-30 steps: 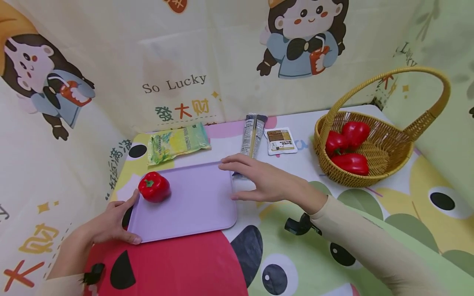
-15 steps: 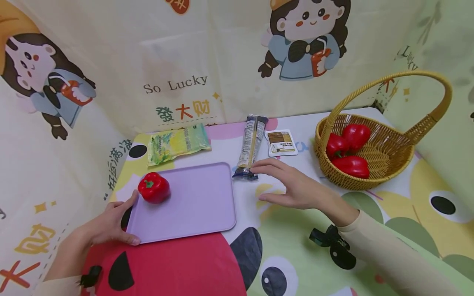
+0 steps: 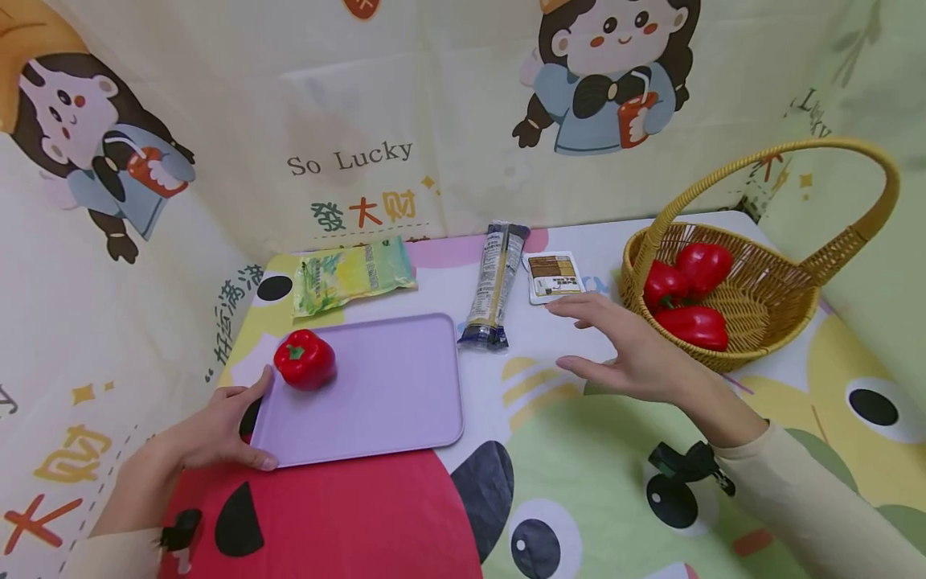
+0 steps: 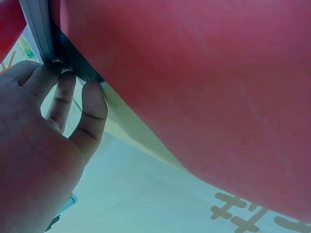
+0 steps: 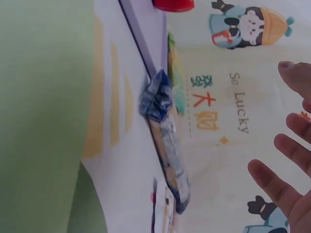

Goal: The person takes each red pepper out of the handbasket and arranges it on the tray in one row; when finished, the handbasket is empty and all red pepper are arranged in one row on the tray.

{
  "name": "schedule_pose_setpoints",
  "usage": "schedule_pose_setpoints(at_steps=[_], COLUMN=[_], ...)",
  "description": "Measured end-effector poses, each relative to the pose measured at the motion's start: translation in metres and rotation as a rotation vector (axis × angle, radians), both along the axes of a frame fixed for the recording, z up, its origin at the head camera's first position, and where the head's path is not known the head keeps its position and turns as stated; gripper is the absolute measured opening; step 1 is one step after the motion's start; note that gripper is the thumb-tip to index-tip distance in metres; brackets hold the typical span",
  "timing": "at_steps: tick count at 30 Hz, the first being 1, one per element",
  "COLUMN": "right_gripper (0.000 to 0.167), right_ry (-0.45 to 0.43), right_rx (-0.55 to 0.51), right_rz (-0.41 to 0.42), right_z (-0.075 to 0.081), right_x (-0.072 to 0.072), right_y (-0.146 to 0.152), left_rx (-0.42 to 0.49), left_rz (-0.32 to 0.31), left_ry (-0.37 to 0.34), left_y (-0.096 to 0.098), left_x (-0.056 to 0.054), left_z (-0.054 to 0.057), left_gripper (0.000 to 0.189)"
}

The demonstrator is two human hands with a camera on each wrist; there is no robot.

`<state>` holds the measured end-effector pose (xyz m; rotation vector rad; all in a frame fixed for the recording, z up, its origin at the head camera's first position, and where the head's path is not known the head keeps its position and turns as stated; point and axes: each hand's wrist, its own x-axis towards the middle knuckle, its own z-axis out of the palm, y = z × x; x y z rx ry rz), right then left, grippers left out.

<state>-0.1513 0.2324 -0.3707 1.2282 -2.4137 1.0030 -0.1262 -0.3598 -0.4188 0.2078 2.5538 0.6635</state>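
In the head view my left hand (image 3: 217, 430) touches the left edge of a lilac tray (image 3: 391, 402), its thumb and index finger spread apart. The left wrist view shows the fingers (image 4: 92, 111) of that hand bent slightly at the tray's rim (image 4: 39, 29). A red bell pepper (image 3: 305, 359) with a green stem sits in the tray's left part. My right hand (image 3: 622, 350) hovers with nothing in it, thumb apart from the fingers. It is left of a wicker basket (image 3: 760, 346) and in front of a flat white-and-brown packet (image 3: 553, 277).
The basket, with its tall arched handle (image 3: 803, 145), holds three red peppers (image 3: 690, 326). Behind the tray lies a yellow-green packet (image 3: 354, 276). A long dark-ended wrapped packet (image 3: 495, 285) lies right of the tray. A printed cloth wall (image 3: 463, 121) rises at the back.
My right hand has moved right, away from the tray's right edge and toward the basket. My left hand stays at the tray, and the bell pepper keeps its place.
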Motion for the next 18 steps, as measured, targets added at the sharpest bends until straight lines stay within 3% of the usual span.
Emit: schedule_pose_setpoints(at_steps=[6,13,18], right_gripper=[0.062,0.061,0.046], right_ry=[0.056,0.182,0.166], right_rx=[-0.036,-0.048,-0.072], right_rz=[-0.047,-0.076,-0.133], right_z=[0.003,0.004,0.004], right_x=[0.0,-0.005,-0.006], right_y=[0.017,0.045,0.069], left_rx=[-0.023,-0.008,-0.006], left_rz=[0.005,0.015,0.019], left_ry=[-0.001,0.009,0.016], left_y=[-0.001,0.0,0.002], left_x=[0.001,0.004,0.003], left_z=[-0.001,-0.001,0.0], left_gripper=[0.144,0.143,0.143])
